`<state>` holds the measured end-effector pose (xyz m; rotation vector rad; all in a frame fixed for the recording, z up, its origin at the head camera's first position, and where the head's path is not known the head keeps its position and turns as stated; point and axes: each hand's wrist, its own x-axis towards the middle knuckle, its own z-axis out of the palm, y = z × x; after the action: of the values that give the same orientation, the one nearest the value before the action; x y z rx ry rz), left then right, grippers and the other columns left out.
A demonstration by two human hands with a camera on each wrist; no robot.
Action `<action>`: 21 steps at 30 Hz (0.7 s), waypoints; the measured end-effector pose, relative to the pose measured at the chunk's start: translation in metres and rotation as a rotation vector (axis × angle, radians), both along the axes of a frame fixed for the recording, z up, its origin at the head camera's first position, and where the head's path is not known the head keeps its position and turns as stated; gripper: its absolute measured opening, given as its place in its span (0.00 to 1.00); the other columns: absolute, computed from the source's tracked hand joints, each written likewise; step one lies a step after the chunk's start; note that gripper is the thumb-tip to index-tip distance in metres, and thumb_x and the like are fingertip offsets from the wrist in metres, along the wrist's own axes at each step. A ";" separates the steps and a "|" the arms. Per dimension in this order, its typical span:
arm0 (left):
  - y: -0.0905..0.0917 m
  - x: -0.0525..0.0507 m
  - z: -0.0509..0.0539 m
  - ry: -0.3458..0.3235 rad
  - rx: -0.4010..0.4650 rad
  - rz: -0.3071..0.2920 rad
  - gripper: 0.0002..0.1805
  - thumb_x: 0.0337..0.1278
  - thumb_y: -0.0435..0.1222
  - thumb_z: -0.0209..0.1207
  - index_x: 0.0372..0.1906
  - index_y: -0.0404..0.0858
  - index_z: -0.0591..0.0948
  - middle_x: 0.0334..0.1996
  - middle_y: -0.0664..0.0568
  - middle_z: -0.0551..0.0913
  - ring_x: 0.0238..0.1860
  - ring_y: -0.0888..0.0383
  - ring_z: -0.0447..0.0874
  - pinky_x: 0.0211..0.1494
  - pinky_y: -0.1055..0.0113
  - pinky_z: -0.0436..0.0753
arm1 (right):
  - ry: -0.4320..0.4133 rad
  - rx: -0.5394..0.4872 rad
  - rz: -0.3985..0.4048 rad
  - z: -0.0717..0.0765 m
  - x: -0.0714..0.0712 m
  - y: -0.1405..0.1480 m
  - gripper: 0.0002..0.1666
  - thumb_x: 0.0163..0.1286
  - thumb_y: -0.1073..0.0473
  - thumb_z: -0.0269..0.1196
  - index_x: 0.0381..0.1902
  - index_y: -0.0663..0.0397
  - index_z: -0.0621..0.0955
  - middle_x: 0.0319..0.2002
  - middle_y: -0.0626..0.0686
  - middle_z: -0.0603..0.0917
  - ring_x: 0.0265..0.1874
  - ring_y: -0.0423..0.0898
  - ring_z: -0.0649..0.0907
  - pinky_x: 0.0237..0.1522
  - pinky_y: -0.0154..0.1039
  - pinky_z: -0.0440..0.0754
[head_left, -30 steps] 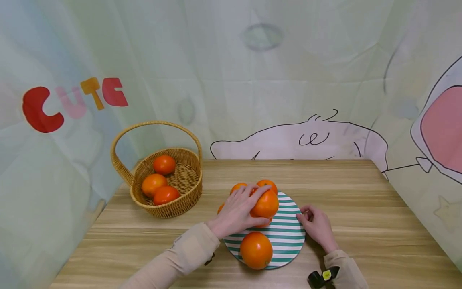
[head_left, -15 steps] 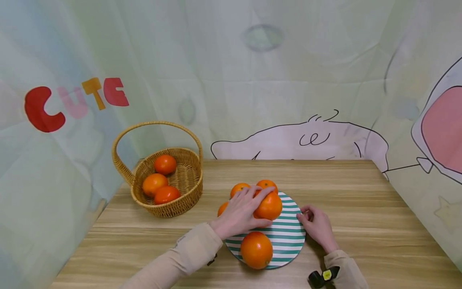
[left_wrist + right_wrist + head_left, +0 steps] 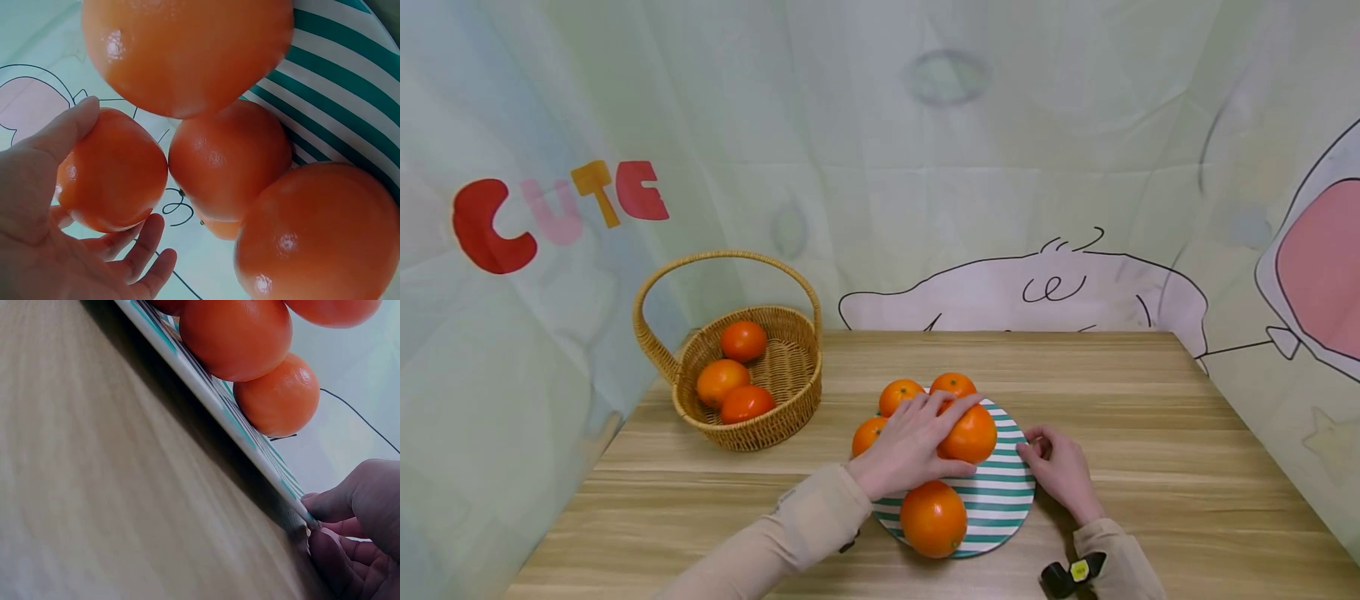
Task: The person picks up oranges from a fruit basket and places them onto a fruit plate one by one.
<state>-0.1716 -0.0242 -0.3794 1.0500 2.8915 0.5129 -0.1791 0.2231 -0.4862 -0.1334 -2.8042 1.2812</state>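
My left hand (image 3: 910, 450) curls round an orange (image 3: 967, 435) over the striped green-and-white round plate (image 3: 1000, 500). In the left wrist view, thumb and fingers lie on opposite sides of this orange (image 3: 115, 172). Another orange (image 3: 933, 519) sits at the plate's front, and more stand at its back left, among them one orange (image 3: 901, 395) beside the fingers. What lies beneath my left palm is hidden. At the plate's right rim, my right hand (image 3: 1062, 473) pinches the edge; the right wrist view shows thumb (image 3: 331, 503) above and a finger below it.
A wicker basket (image 3: 808, 408) with a tall handle stands at the back left of the wooden table (image 3: 1150, 400). Inside it lie 3 orange-red fruits, one fruit (image 3: 743, 341) towards the back. Printed cloth (image 3: 880, 167) hangs behind and along both sides.
My left hand has moved right and slightly nearer with the orange in its grip. More of the oranges at the plate's left and back now shows. My right hand stays at the rim.
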 end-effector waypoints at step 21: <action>0.014 0.000 -0.004 0.009 -0.083 -0.025 0.46 0.59 0.58 0.64 0.79 0.57 0.57 0.67 0.50 0.72 0.61 0.50 0.72 0.69 0.50 0.72 | -0.006 0.002 0.005 -0.001 0.000 0.001 0.15 0.69 0.60 0.64 0.49 0.66 0.81 0.28 0.53 0.77 0.29 0.46 0.73 0.28 0.31 0.69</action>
<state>-0.1719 -0.0107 -0.3831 1.0772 2.8758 0.3843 -0.1791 0.2240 -0.4870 -0.1307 -2.8118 1.2814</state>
